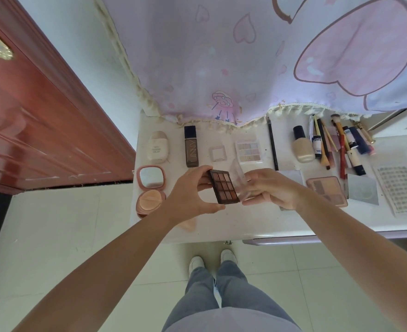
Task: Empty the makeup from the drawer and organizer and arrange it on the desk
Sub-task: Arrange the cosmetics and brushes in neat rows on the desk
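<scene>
Gripping dark eyeshadow palette point(224, 186) with left hand point(192, 191), right hand point(273, 190) pinching its clear lid point(240, 178) — needing setting down on desk point(245, 226).

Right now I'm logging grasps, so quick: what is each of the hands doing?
Left hand: grips the brown eyeshadow palette by its edges.
Right hand: holds the palette's clear lid, swung open.

A red-brown wooden door point(42, 121) stands at the left, a pink curtain point(245, 56) with hearts hangs behind, and pale floor tiles point(66, 236) lie below, with white shoes point(196, 262) and grey trousers point(221, 295)
</scene>
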A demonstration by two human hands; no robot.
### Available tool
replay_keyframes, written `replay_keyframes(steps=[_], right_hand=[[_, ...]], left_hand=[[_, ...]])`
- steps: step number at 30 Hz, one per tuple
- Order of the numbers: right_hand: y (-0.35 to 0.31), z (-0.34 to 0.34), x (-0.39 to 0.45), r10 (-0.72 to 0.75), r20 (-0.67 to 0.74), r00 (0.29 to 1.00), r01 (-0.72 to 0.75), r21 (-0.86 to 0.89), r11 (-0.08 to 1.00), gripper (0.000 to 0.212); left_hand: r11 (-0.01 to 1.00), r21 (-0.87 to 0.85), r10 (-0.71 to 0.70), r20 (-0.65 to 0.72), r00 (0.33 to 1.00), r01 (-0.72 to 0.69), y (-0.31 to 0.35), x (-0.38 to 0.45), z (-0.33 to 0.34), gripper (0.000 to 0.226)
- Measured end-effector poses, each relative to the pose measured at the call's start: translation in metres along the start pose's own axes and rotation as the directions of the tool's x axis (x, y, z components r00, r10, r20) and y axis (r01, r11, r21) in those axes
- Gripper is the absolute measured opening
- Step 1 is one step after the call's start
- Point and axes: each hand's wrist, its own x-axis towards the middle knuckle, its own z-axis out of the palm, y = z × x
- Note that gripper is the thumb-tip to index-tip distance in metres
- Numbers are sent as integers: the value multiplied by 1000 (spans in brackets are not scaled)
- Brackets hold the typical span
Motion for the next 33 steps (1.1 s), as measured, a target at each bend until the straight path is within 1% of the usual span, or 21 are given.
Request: replay_keyframes(steps=[2, 4, 5, 7, 9, 10, 12, 14, 17, 20, 24, 27, 30, 33], right_hand=[[6, -2, 4, 3, -23, 1000, 0, 144, 990, 14], [13, 0, 11, 14, -87, 996, 9, 263, 965, 17], [17, 2, 16, 7, -134, 991, 30, 268, 963, 20], [22, 11, 26, -32, -242, 970, 75, 174, 982, 24], [25, 17, 36, -71, -334, 940, 69, -20, 997, 22], [25, 20, 39, -93, -358, 929, 57, -108, 992, 20], [25, 22, 48, -125, -373, 919, 42, -223, 974, 17], [26, 22, 54, -146, -340, 929, 37, -307, 951, 16], [30, 19, 61, -174, -259, 950, 33, -471, 881, 19], [26, 16, 66, -187, -210, 960, 45, -541, 840, 23], [14, 14, 71, -215, -181, 960, 86, -539, 838, 27], [7, 12, 77, -204, -136, 969, 101, -536, 838, 27], [2, 11, 84, -195, -124, 973, 111, -489, 865, 27], [1, 10, 89, -183, -111, 977, 115, -448, 887, 26]], left_hand=[[998, -52, -49, -44, 998, 47, -6, -4, 7, 82], [986, -131, -117, -93, 989, 105, -12, -9, 16, 82], [975, -176, -157, -126, 980, 133, -16, -13, 21, 82], [947, -265, -234, -182, 955, 181, -23, -19, 33, 80], [924, -313, -293, -209, 933, 220, -27, -25, 46, 72], [916, -319, -319, -206, 925, 244, -29, -27, 52, 66], [896, -334, -365, -185, 912, 291, -32, -30, 61, 52], [870, -362, -415, -176, 893, 334, -36, -31, 67, 40], [878, -280, -446, -189, 875, 387, -39, -31, 73, 34], [884, -177, -464, -215, 859, 434, -40, -29, 77, 31], [859, -93, -509, -262, 820, 503, -41, -22, 79, 31], [815, 41, -545, -284, 789, 578, -42, -18, 81, 29], [787, 142, -544, -299, 784, 600, -42, -14, 83, 26], [764, 252, -520, -304, 798, 594, -40, -12, 82, 24]])
